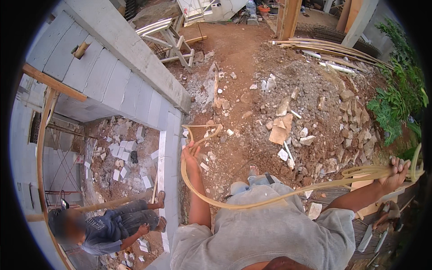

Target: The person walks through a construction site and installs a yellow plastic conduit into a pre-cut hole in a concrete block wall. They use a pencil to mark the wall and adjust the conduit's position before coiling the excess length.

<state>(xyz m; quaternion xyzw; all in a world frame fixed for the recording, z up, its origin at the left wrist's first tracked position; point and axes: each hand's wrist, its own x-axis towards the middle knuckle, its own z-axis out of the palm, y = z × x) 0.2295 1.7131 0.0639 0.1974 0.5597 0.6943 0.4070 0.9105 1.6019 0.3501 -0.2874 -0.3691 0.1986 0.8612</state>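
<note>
A long, yellowish, see-through hose (252, 205) sags in a curve across my body from one hand to the other. My left hand (192, 157) is closed around one part of it, and a bent loop sticks out above the fingers. Out to the right, my right hand (395, 172) grips the gathered coils of the same hose. Several loops hang on both sides of that fist. Both arms are spread wide.
At the left, a co-worker (103, 231) is beside a low grey block wall (168, 180). Rubble (306, 112) and a cardboard scrap (281, 129) lie ahead on the dirt. A wooden sawhorse (173, 42), bamboo poles (333, 47) and green plants (398, 96) stand farther out.
</note>
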